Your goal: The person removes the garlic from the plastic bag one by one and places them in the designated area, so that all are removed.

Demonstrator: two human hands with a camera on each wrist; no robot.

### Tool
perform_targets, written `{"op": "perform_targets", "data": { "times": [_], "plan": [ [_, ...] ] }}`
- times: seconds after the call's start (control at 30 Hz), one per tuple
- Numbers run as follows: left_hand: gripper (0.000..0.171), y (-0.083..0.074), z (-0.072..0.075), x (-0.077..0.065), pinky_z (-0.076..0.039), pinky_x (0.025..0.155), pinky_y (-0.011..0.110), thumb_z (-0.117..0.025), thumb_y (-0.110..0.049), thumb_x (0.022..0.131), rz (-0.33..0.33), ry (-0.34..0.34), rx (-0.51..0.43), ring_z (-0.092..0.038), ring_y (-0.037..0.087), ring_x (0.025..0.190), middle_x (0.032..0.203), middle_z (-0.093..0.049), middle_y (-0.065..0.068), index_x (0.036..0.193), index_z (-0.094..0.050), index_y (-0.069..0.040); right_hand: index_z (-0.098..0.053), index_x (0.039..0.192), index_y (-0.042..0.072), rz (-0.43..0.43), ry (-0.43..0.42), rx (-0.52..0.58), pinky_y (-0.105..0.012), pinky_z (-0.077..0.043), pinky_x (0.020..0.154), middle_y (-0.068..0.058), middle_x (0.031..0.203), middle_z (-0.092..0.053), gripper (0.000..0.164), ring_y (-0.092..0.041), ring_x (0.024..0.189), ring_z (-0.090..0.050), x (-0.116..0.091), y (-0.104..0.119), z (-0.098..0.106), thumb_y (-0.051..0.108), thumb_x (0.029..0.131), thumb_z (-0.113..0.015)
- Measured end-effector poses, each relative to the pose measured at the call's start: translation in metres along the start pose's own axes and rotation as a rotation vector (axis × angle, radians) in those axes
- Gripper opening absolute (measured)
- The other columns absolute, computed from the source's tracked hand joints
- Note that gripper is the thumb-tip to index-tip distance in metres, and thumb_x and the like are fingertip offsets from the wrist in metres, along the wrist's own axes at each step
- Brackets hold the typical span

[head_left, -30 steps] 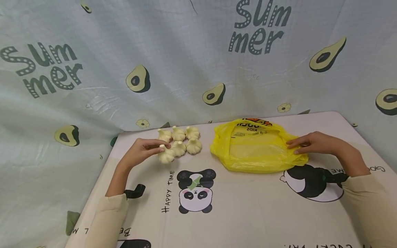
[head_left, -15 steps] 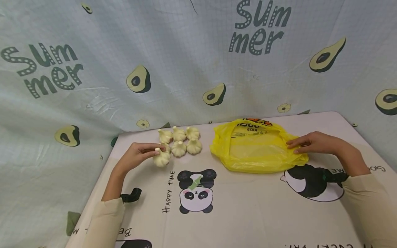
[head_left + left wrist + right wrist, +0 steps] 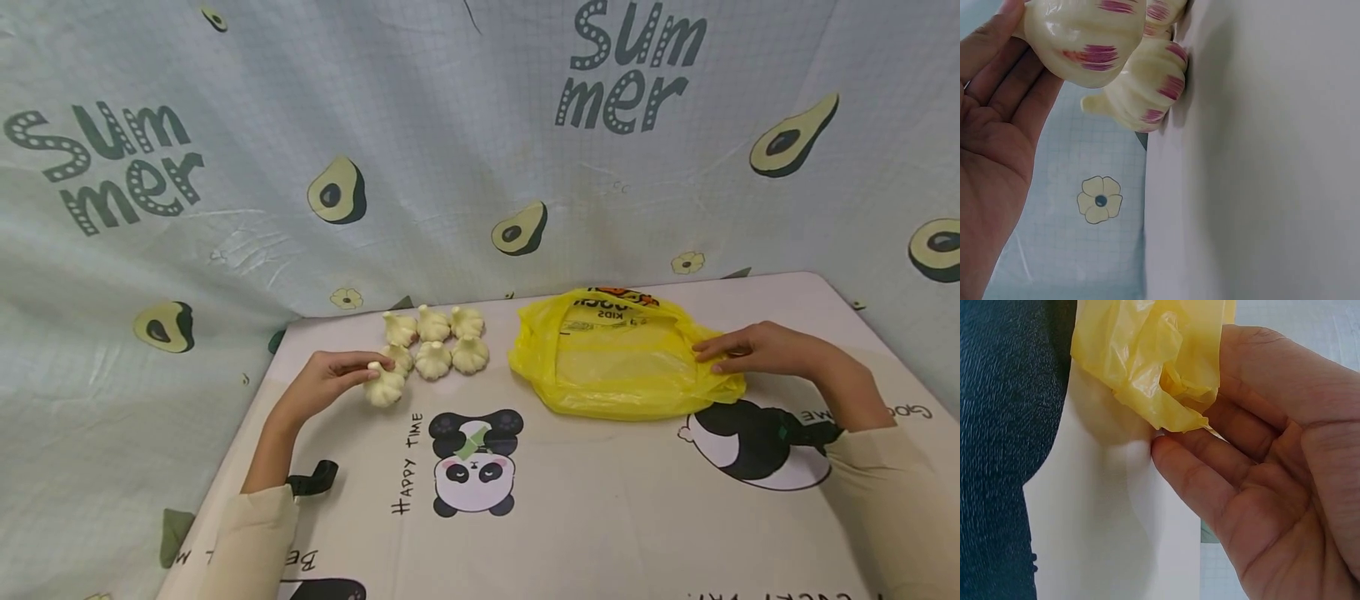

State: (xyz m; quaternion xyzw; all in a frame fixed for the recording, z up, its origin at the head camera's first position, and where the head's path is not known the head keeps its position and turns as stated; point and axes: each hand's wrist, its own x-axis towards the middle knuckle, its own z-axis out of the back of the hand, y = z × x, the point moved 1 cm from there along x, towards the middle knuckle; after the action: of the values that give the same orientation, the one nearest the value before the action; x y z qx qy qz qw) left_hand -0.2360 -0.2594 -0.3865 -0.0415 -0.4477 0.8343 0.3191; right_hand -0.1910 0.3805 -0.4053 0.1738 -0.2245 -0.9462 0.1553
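My left hand [image 3: 322, 385] pinches a garlic bulb [image 3: 385, 387] by its stem, at the left front of a group of garlic bulbs [image 3: 433, 360]. In the left wrist view the held bulb, pale cream with purple streaks, overlaps another garlic bulb [image 3: 1147, 87] behind it. On the right, my right hand [image 3: 772, 350] holds the right edge of a yellow plastic bag [image 3: 622, 358] between thumb and fingers. The bag lies on the table with its mouth spread wide. Crumpled yellow plastic shows between thumb and fingers in the right wrist view.
The table [image 3: 585, 517] has a pale cover printed with pandas and lettering. Behind it and along the left hangs a light curtain [image 3: 420, 125] with avocado prints. The garlic bulbs stand in two rows near the table's back edge, left of the bag.
My left hand has drawn the garlic bulb left and a little towards me, uncovering another bulb in the front row. The right hand and the bag stay in place.
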Motion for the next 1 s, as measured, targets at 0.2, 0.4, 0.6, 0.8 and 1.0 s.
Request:
{"op": "perform_targets", "data": {
  "times": [0.2, 0.4, 0.6, 0.8, 1.0],
  "plan": [
    [0.024, 0.005, 0.001, -0.006, -0.053, 0.086, 0.017, -0.066, -0.003, 0.098, 0.005, -0.003, 0.000, -0.068, 0.003, 0.107, 0.111, -0.076, 0.011, 0.120, -0.075, -0.005, -0.074, 0.125, 0.012, 0.000, 0.006, 0.012, -0.064, -0.044, 0.102, -0.022, 0.141, -0.059, 0.036, -0.049, 0.130, -0.051, 0.001, -0.002, -0.002, 0.034, 0.096, -0.070],
    [0.025, 0.005, 0.003, -0.006, -0.054, 0.088, 0.018, -0.068, -0.003, 0.097, 0.005, -0.004, -0.023, -0.068, 0.005, 0.109, 0.113, -0.075, 0.012, 0.121, -0.075, -0.005, -0.075, 0.124, 0.013, 0.011, -0.002, 0.014, -0.061, -0.047, 0.102, -0.022, 0.140, -0.060, 0.036, -0.048, 0.128, -0.054, 0.001, -0.002, -0.002, 0.034, 0.096, -0.070],
    [0.026, 0.007, 0.003, -0.008, -0.054, 0.089, 0.019, -0.069, -0.004, 0.096, 0.044, 0.003, -0.057, -0.068, 0.005, 0.110, 0.116, -0.074, 0.015, 0.122, -0.074, -0.003, -0.074, 0.125, 0.013, -0.009, 0.004, 0.007, -0.067, -0.041, 0.104, -0.021, 0.142, -0.059, 0.037, -0.050, 0.132, -0.048, -0.001, -0.002, -0.003, 0.035, 0.097, -0.070],
    [0.025, 0.011, 0.003, -0.009, -0.055, 0.087, 0.019, -0.070, -0.006, 0.096, 0.085, -0.021, -0.074, -0.069, 0.006, 0.108, 0.115, -0.074, 0.016, 0.120, -0.074, -0.002, -0.075, 0.124, 0.012, 0.006, -0.004, -0.003, -0.067, -0.041, 0.103, -0.021, 0.140, -0.060, 0.035, -0.050, 0.131, -0.049, -0.003, -0.001, -0.001, 0.034, 0.097, -0.069],
    [0.025, 0.016, 0.004, -0.012, -0.055, 0.086, 0.019, -0.073, -0.007, 0.094, 0.132, -0.032, -0.092, -0.069, 0.004, 0.106, 0.113, -0.075, 0.015, 0.118, -0.076, -0.002, -0.075, 0.124, 0.014, 0.011, -0.004, 0.003, -0.066, -0.041, 0.104, -0.020, 0.140, -0.060, 0.034, -0.049, 0.132, -0.050, -0.002, -0.001, 0.002, 0.033, 0.096, -0.070]
  ]
}}
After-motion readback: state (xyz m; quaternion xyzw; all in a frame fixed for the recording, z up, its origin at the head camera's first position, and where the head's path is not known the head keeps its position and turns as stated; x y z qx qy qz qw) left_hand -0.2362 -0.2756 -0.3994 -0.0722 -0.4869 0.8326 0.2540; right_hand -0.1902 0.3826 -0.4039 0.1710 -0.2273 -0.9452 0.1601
